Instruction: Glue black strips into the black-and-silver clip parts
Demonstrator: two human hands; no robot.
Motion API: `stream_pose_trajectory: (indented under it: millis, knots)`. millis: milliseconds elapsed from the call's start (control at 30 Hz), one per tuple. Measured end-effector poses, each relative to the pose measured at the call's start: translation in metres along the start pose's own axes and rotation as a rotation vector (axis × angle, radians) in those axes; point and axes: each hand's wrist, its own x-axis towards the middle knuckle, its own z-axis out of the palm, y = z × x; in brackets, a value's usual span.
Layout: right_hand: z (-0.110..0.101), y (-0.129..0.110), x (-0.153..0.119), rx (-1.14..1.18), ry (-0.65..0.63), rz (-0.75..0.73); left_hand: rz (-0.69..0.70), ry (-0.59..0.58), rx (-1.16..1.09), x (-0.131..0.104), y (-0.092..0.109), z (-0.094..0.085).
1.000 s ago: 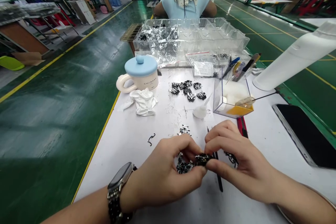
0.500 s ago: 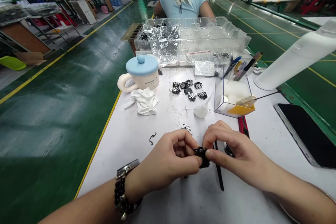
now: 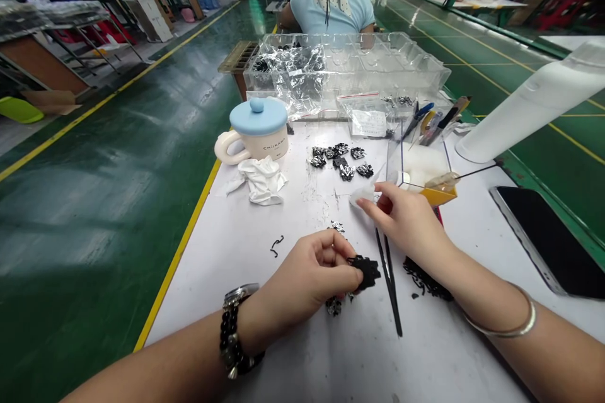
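Note:
My left hand (image 3: 314, 274) is closed, pinching a small black plastic part (image 3: 367, 272) between thumb and fingers. At the small white dropper bottle (image 3: 361, 196), my right hand (image 3: 410, 217) has its thumb and index finger on the bottle's body, which still rests on the table. Black tweezers (image 3: 389, 286) lie on the table between the two hands. Small metal pieces (image 3: 333, 306) show just below my left fingers. A pile of small black pieces (image 3: 428, 280) sits under my right forearm, partly covered by it.
Several black-and-silver assemblies (image 3: 341, 160) lie mid-table. On the left stand a lidded mug (image 3: 262, 132) and crumpled tissue (image 3: 262, 181). To the right are a clear pen box (image 3: 420, 167), a white bottle (image 3: 524, 104) and a phone (image 3: 548, 239). Behind is a clear compartment tray (image 3: 387, 79); a person sits beyond.
My right hand has left the black part and moved up and away to the dropper bottle. My left hand keeps the part, now turned with its flat face showing.

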Motion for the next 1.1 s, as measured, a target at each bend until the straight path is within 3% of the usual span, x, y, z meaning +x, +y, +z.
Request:
stream_pose_trajectory:
  millis: [100, 200, 300, 367, 433, 600, 833, 1100]
  knots:
    - [-0.004, -0.007, -0.003, 0.152, 0.020, -0.003, -0.010, -0.003, 0.004, 0.001, -0.001, -0.001]
    - [-0.015, -0.017, -0.010, 0.368, -0.050, 0.026, -0.014, -0.006, -0.002, 0.001, -0.001, -0.001]
    - [-0.028, -0.021, -0.015, 0.755, -0.101, 0.164, -0.040, 0.000, -0.012, 0.003, -0.001, -0.001]
    - [-0.034, -0.021, -0.017, 1.038, -0.007, 0.249, -0.061, -0.006, -0.013, 0.004, -0.003, -0.002]
    - [-0.039, -0.021, -0.019, 1.172, 0.122, 0.256, -0.068, -0.015, -0.010, 0.005, -0.004, -0.003]
    - [-0.043, -0.030, -0.035, 1.059, 0.273, 0.050, -0.067, -0.006, 0.011, 0.006, -0.005, -0.003]
    - [-0.048, -0.037, -0.061, 0.577, 0.273, -0.207, -0.068, -0.008, 0.040, 0.006, -0.001, -0.001]
    - [-0.047, -0.033, -0.064, 0.448, 0.296, -0.274, -0.065, -0.010, 0.036, 0.005, -0.002, -0.002]
